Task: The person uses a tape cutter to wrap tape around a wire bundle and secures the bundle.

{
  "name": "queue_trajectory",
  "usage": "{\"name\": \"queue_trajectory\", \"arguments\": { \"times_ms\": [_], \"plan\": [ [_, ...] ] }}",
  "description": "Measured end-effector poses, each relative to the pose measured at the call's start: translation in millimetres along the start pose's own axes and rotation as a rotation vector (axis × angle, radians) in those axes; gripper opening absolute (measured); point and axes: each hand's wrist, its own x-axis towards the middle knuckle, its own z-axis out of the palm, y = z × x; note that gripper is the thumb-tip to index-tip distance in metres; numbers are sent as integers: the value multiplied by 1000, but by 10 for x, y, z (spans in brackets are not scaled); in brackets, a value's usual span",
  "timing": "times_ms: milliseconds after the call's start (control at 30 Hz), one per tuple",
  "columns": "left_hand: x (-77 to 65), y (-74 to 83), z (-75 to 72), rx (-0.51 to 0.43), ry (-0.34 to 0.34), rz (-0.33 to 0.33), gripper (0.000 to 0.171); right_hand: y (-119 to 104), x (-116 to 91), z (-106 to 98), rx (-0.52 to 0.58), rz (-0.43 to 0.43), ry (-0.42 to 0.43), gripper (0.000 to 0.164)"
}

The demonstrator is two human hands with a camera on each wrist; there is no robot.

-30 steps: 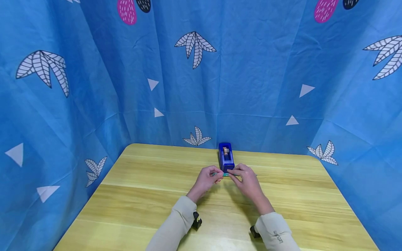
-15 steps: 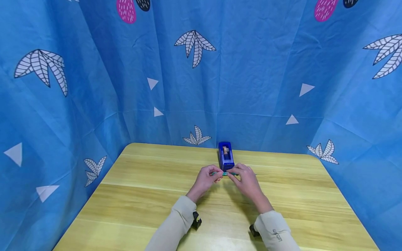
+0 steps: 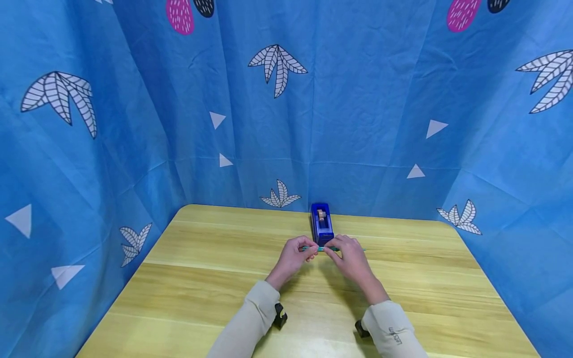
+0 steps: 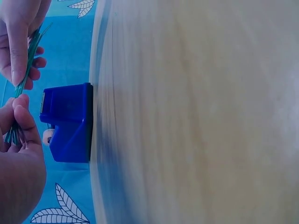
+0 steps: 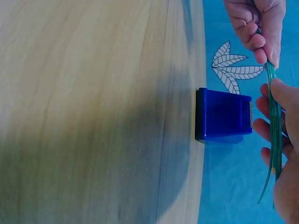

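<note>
A blue tape dispenser [image 3: 324, 237] with a small roll of tape stands at the far side of the table, just beyond both hands. In front of it my left hand [image 3: 293, 256] pinches one end of a bundle of thin green strands [image 5: 274, 121] between thumb and fingers. My right hand [image 3: 352, 258] pinches the same bundle close beside the left fingertips, and its loose ends run back past the right palm. In the left wrist view, short green ends poke out below the left fingers. The strands lie roughly crosswise, held in the air over the table.
The light wooden table [image 3: 201, 288] runs up to a blue curtain [image 3: 358, 124] printed with leaves and triangles, which hangs behind it and along both sides. Black wrist mounts [image 3: 280, 315] sit at the rolled sleeve cuffs.
</note>
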Motion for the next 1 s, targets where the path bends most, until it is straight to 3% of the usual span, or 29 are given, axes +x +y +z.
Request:
{"name": "queue_trajectory", "arguments": {
  "times_ms": [767, 1000],
  "plan": [
    [-21, 8, 15, 32, -3, 0, 11, -23, -7, -11, -32, -37, 45, 7],
    [-41, 34, 29, 62, 6, 26, 11, -32, -11, -24, -38, -21, 21, 6]
  ]
}}
